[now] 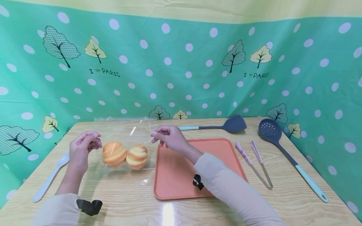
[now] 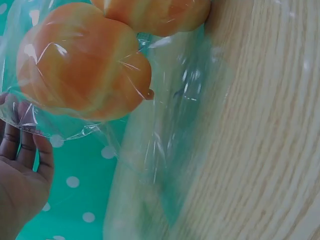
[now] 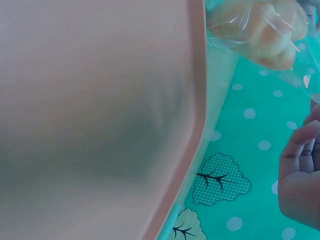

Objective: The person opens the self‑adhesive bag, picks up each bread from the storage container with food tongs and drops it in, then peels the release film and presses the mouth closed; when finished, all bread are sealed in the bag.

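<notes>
Two round orange-and-cream bread buns, a left one [image 1: 114, 154] and a right one [image 1: 137, 157], lie side by side inside a clear plastic bag [image 1: 124, 130]. My left hand [image 1: 82, 149] pinches the bag's left edge, beside the left bun. On the opposite side, my right hand [image 1: 172, 138] pinches the right edge between thumb and fingers, above the tray's corner. The left wrist view has a bun [image 2: 82, 62] large behind the film, with the fingers of the left hand [image 2: 25, 175] at the bag's edge. In the right wrist view the right hand [image 3: 302, 175] is partly cut off.
A pink tray [image 1: 178, 179] sits right of the bag. Behind it lies a turner [image 1: 234, 124] with a dark blade; tongs [image 1: 257, 163] and a slotted skimmer [image 1: 271, 130] are to its right. A white spoon [image 1: 48, 182] lies at far left. A green polka-dot cloth [image 1: 181, 62] hangs behind.
</notes>
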`<action>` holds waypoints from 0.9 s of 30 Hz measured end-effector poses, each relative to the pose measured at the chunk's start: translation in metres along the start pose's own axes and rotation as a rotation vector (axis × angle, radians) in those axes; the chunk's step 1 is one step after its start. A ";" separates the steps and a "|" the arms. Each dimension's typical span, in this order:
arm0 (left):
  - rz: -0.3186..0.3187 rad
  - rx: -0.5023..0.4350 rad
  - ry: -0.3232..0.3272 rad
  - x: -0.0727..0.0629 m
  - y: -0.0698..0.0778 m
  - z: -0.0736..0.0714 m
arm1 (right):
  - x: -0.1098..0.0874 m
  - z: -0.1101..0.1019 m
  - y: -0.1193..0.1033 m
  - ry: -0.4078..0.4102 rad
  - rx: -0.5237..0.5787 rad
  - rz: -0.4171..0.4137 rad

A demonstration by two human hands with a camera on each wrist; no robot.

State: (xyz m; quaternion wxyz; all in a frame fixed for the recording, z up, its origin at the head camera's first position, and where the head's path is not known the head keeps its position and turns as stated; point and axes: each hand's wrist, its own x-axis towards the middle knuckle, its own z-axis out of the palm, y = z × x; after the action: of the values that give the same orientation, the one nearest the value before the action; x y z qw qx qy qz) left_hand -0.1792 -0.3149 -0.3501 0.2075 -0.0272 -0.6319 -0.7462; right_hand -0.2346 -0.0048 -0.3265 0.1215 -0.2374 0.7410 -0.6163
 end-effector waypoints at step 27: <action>0.091 0.099 -0.041 0.002 0.032 0.057 | -0.006 -0.010 -0.025 0.356 -0.417 -0.232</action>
State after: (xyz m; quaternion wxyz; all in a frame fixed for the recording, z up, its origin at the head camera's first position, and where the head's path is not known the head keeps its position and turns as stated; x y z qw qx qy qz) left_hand -0.1825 -0.2644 -0.3088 0.2293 -0.0608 -0.6702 -0.7032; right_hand -0.2294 0.0037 -0.3009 -0.1333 -0.2285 0.8291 -0.4925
